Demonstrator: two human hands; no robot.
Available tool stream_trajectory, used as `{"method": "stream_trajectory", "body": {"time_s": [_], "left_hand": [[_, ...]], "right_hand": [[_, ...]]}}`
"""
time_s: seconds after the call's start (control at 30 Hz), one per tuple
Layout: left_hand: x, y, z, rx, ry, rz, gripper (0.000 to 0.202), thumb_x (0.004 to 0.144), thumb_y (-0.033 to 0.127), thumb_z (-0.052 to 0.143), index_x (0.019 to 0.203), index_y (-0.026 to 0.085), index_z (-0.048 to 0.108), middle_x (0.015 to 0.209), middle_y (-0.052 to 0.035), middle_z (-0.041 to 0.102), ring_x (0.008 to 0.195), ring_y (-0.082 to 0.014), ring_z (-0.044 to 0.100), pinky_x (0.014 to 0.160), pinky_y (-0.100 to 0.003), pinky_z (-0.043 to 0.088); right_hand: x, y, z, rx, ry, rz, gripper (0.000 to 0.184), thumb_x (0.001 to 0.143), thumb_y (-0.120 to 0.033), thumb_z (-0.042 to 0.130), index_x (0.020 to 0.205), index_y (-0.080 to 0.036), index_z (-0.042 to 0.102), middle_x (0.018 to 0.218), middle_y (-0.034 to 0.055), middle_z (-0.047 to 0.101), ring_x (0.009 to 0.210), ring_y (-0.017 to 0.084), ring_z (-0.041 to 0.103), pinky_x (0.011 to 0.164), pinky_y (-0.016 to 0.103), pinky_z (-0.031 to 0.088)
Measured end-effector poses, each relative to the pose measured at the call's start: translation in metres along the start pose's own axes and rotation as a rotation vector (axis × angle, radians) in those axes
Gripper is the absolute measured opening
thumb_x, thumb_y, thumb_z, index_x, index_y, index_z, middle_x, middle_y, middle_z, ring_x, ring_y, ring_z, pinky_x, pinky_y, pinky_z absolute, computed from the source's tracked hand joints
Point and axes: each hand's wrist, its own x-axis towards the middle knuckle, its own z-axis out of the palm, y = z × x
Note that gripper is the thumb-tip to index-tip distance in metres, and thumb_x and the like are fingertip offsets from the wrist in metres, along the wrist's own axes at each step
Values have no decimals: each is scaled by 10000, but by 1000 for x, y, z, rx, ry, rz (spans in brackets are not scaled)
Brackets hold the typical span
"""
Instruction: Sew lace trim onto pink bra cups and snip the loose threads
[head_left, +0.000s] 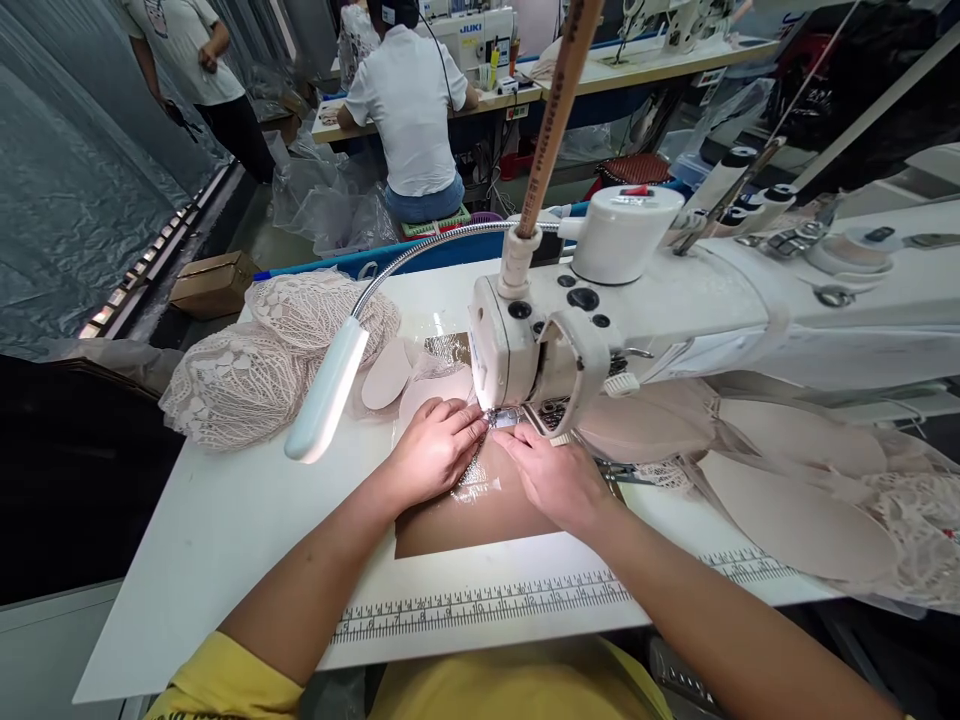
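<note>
A white sewing machine (510, 335) stands over the table, its presser foot (504, 418) low between my hands. On the left side of the foot, my left hand (435, 450) has its fingers bent together on a beige mesh and lace piece (442, 385), part of which lies under the palm. My right hand (559, 478) is closed just right of the foot, thumb and forefinger reaching toward it. What those fingers pinch is hidden. Beneath both hands lies a shiny brown plate (480, 520). A pale oval pad (386, 373) lies beyond my left hand.
Lace cups (240, 385) are piled at the left rear. More padded beige pieces (795, 510) spread under the machine arm at right. A lamp (326, 390) on a bendy neck hangs over the table (225, 540). A seated person (412, 110) and a standing person are beyond.
</note>
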Motion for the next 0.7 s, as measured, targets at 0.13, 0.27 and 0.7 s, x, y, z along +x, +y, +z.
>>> {"method": "stream_trajectory", "body": {"time_s": [0.13,0.27,0.7], "left_hand": [[-1,0,0,35,-11,-32,335,962,250,403,1226,154,585,1262,-120,599,1070,-267,520,921,-431,391],[-1,-1,0,76,-44,-55,349,968,278,383,1242,164,567,1268,-119,586,1103,-280,497,934,-435,373],[-5,26,-41,102,-355,-284,387,950,411,369,937,146,650,922,-97,640,797,-236,589,649,-353,461]], "right_hand": [[0,2,0,20,19,-4,416,829,-71,463,1144,-247,671,966,41,654,712,149,531,571,280,327],[0,2,-1,49,34,-11,408,840,-80,458,1146,-245,671,1006,42,663,723,153,541,588,277,345],[-2,11,5,156,17,8,361,885,-99,398,1103,-180,674,928,88,662,812,194,578,737,288,422]]}}
